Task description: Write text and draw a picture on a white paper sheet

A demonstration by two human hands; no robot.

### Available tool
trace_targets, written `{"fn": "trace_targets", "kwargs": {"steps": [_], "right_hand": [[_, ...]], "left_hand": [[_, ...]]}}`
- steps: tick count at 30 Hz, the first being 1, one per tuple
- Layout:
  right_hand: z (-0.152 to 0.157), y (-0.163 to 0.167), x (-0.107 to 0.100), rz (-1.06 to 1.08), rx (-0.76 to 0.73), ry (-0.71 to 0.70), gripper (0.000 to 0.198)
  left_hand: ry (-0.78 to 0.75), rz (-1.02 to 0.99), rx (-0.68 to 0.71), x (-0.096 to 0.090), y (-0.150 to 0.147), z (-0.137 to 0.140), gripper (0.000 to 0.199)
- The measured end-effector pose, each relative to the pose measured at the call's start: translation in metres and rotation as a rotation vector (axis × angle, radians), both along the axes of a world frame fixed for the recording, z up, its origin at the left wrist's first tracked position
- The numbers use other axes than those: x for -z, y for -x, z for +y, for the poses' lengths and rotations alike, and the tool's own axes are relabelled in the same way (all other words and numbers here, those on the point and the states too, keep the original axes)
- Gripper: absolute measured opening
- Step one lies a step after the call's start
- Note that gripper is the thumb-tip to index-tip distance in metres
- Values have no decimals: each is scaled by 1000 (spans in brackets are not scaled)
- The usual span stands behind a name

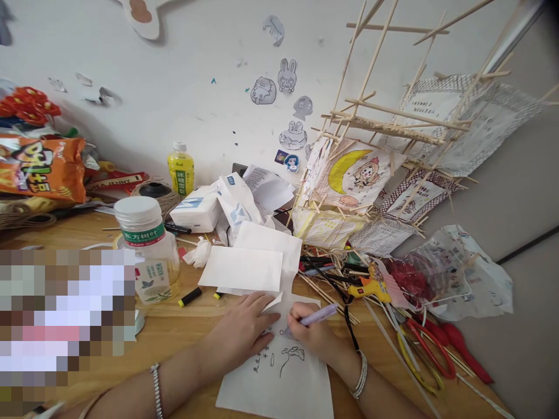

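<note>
My right hand (pixel 305 330) grips a light purple pen (pixel 320 315), its tip down on a white sheet of paper (pixel 301 387). Black handwritten characters and a small line drawing show on that sheet. My left hand (pixel 244 326) lies flat on the sheet's upper left part, fingers stretched out and holding nothing. Just beyond the left fingers are more blank white sheets (pixel 244 267), overlapping one another.
On the left stand a clear jar (pixel 140 215) and a yellow bottle (pixel 180 169); a black marker (pixel 189 297) lies nearer. At right are a yellow glue gun (pixel 371 288), scissors (pixel 430 349) and a wooden stick frame (pixel 393 125) with drawn panels. Tissue packs (pixel 198 208) sit behind.
</note>
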State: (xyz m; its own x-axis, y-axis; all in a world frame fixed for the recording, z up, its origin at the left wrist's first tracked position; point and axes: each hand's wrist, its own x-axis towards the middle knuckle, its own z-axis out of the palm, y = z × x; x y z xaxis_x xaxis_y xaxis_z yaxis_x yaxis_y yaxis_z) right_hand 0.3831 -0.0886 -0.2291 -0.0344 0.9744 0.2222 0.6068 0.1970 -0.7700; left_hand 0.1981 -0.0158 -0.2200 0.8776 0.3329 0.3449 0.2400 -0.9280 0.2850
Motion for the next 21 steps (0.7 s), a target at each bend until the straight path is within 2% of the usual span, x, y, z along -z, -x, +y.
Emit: {"fn": "trace_targets", "kwargs": {"steps": [10,17,21], "right_hand": [[-1,2,-1,-19,15,-8,30],[0,-5,-9,103,208,-44,28],[-1,-6,-11,88,196,-47,29]], "left_hand": [[-3,34,-4,-2,-1,0,28],[15,40,15,-10,3,-2,25],[1,36,5,-11,4,-4,27]]}}
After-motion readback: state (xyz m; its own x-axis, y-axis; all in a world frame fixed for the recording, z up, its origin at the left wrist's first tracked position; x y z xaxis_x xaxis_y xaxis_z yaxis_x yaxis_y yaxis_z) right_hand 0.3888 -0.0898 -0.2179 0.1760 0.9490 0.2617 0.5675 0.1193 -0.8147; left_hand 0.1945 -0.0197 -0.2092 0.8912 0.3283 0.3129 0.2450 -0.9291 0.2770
